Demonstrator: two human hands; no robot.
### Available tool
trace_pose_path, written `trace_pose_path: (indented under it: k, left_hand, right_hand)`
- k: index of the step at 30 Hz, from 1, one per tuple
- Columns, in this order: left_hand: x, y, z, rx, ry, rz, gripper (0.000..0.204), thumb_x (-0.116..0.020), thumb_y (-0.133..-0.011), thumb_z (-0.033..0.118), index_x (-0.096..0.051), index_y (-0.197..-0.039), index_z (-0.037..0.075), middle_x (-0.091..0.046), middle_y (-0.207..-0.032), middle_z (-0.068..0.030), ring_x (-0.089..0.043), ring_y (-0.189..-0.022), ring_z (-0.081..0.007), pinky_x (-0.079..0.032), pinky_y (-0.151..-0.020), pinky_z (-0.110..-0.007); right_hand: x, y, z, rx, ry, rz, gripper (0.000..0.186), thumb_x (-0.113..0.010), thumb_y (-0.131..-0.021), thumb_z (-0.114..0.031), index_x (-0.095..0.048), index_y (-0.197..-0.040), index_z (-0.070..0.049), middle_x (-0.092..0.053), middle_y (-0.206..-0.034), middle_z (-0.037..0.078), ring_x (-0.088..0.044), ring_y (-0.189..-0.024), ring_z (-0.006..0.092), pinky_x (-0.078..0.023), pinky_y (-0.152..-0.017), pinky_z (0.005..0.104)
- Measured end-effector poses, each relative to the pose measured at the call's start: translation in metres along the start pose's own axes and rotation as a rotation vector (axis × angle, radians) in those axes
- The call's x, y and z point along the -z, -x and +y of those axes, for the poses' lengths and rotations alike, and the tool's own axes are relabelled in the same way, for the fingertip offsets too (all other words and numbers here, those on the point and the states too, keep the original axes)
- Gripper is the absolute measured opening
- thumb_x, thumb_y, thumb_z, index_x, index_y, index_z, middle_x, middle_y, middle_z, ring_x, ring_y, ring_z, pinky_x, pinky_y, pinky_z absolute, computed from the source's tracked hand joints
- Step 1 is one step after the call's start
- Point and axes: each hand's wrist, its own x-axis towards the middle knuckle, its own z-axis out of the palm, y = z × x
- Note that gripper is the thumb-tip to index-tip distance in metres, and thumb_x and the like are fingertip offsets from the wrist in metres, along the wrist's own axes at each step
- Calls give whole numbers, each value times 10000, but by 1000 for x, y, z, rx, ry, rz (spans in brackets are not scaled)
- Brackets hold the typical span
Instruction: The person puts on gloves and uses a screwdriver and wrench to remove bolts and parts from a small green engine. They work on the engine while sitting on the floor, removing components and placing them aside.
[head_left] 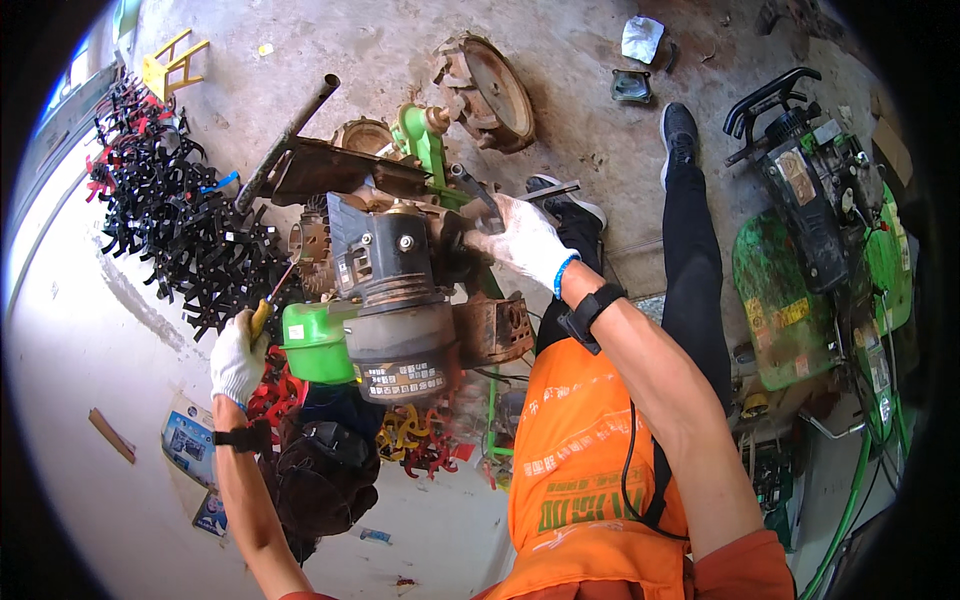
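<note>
In my left hand, gloved in white, is a screwdriver with a yellow handle. Its thin shaft points up toward the rusty finned part on the left side of a small engine. My right hand, also gloved, grips the engine's far right side, its fingers around a dark lever-like part; the fingertips are partly hidden. A bright green tank and a rusty muffler-like box flank the engine's near end. Behind stands a green metal frame.
A lugged metal wheel stands beyond the engine. Black curved tiller blades lie heaped at left, near a yellow stool. Another green-and-black machine is at right. A dark bag sits below the engine.
</note>
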Motion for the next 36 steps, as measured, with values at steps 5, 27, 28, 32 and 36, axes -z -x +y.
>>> trace_pose_path:
  k: [5, 27, 28, 32, 36]
  left_hand:
    - [13, 25, 18, 32, 54, 1, 459, -759, -999, 169, -609, -1420, 65, -725, -1200, -209, -719, -1098, -450, -582, -941, -513]
    - [30, 39, 60, 124, 182, 5, 513, -708, -1045, 203, -567, -1522, 74, -751, -1277, -249, -763, -1117, -418, -596, -967, -468]
    - [31, 39, 61, 130, 186, -3, 512, -707, -1045, 203, -568, -1520, 74, -750, -1278, -251, -763, -1118, -418, -596, -967, -468]
    - [29, 39, 59, 155, 216, -17, 517, -703, -1046, 201, -564, -1525, 67, -752, -1282, -252, -762, -1122, -414, -594, -971, -463]
    - [22, 38, 52, 114, 226, 11, 518, -701, -1046, 194, -567, -1525, 54, -754, -1277, -258, -761, -1125, -412, -593, -972, -457]
  right_hand:
    - [-1, 6, 13, -19, -60, 11, 863, -893, -882, -398, -585, -1534, 76, -673, -1497, 290, -643, -1419, 350, -469, -1216, 368]
    - [0, 30, 1, 181, -98, -17, 455, -841, -948, -286, -754, -1327, -51, -778, -1127, 116, -706, -1039, 221, -553, -974, 367]
    - [-3, 29, 0, 156, -111, -23, 461, -842, -949, -288, -749, -1334, -51, -776, -1125, 113, -704, -1038, 220, -552, -976, 366]
    - [-9, 26, -1, 94, -196, -28, 477, -846, -947, -290, -733, -1337, -39, -771, -1115, 108, -693, -1027, 216, -549, -975, 367]
    - [-5, 25, 0, 85, -187, -79, 471, -846, -950, -307, -722, -1294, -9, -763, -1098, 129, -684, -1016, 209, -546, -954, 366]
